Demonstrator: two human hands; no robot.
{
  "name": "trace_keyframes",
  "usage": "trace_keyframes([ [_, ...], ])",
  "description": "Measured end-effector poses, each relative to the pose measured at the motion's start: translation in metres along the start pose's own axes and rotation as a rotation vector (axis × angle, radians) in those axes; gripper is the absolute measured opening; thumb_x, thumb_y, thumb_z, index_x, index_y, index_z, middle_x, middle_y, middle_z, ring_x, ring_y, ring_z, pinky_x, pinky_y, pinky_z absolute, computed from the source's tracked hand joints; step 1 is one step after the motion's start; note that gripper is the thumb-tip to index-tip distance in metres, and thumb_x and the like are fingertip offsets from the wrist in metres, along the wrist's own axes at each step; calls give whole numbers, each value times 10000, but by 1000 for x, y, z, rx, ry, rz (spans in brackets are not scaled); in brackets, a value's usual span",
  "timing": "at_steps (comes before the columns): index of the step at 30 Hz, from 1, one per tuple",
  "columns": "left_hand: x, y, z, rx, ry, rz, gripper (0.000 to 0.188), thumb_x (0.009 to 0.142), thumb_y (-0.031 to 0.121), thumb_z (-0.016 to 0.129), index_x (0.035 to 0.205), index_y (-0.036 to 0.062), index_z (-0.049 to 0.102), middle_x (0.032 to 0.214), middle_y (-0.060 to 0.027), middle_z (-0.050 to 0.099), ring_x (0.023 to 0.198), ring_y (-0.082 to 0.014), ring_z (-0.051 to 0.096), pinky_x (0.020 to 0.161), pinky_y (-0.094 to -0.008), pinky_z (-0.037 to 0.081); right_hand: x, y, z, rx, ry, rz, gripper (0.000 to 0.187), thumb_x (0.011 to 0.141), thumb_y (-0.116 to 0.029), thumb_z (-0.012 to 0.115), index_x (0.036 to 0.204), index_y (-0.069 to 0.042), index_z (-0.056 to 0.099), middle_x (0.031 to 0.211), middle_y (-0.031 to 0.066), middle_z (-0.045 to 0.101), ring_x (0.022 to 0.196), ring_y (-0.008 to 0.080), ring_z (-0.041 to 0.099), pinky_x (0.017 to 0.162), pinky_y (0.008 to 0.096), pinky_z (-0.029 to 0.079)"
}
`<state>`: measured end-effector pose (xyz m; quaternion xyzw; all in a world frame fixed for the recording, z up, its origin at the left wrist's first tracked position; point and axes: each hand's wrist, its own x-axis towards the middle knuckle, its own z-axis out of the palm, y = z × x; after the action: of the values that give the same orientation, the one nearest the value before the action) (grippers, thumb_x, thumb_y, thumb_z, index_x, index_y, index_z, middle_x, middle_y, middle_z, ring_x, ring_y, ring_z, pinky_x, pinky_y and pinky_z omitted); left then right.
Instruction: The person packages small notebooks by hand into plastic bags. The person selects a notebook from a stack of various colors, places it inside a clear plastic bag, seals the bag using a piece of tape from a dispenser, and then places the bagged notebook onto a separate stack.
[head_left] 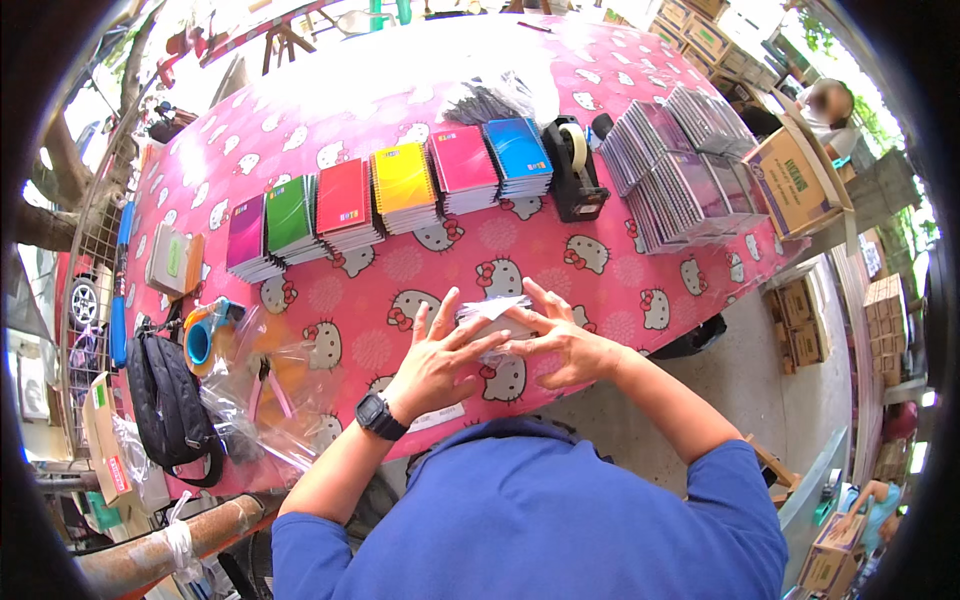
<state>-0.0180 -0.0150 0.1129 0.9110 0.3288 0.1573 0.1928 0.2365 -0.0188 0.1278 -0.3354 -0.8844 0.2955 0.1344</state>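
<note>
In front of me on the table lies a small stack with a white folded or pointed sheet of paper [497, 306] on top; what makes up the stack is mostly hidden under my fingers. My left hand [440, 345], with a black watch on its wrist, rests against the stack's left side, fingers spread. From the right, my right hand [562, 345] lies over the stack's other side, its fingers also apart. Beyond them stands a row of spiral notebook piles: purple [250, 230], green [290, 216], red [343, 195], yellow [403, 178], pink [463, 160] and blue [518, 150].
A black tape dispenser [577, 170] stands beside wrapped notebook stacks [685, 170]. Scissors with pink handles [270, 388], clear plastic, a blue-centred tape roll [200, 342] and a black bag [168, 400] lie left. Cartons [797, 180] and two people are at the right.
</note>
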Motion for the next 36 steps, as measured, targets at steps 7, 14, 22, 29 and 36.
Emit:
trace_keyframes([
  [7, -1, 6, 2, 50, 46, -50, 710, 596, 200, 688, 1266, 327, 492, 1391, 36, 385, 1349, -351, 221, 1035, -637, 168, 37, 60, -21, 747, 562, 230, 306, 851, -239, 623, 1086, -56, 552, 1150, 103, 570, 1104, 180, 501, 940, 322, 391],
  [14, 7, 5, -2, -1, -22, 12, 795, 575, 206, 734, 1309, 326, 452, 1424, 26, 337, 1344, -346, 219, 1026, -640, 200, 14, 233, -98, -140, 855, 1082, 441, 784, -467, 634, 894, -44, 691, 878, 156, 678, 965, 329, 589, 1002, 478, 290],
  [22, -7, 3, -3, 10, -17, -61, 774, 604, 215, 715, 1319, 326, 441, 1421, 15, 348, 1325, -334, 259, 1030, -632, 194, 35, 187, -70, 494, 1151, 589, 129, 787, -135, 681, 815, -10, 676, 702, 27, 655, 593, 103, 564, 568, 241, 444],
  [29, 11, 8, 0, -18, 7, 14, 769, 587, 216, 718, 1303, 326, 459, 1418, 24, 347, 1298, -319, 293, 1032, -629, 193, -22, 241, -49, 539, 923, 1028, 211, 748, -231, 728, 825, -45, 665, 685, 34, 625, 541, 139, 537, 510, 286, 440],
  [36, -3, -3, -5, 5, -26, -16, 773, 602, 285, 720, 1320, 326, 437, 1430, 0, 314, 1318, -344, 257, 1031, -635, 188, 21, 71, -79, 658, 232, 709, 238, 750, -252, 720, 818, -27, 683, 712, 35, 642, 657, 88, 584, 600, 244, 463],
])
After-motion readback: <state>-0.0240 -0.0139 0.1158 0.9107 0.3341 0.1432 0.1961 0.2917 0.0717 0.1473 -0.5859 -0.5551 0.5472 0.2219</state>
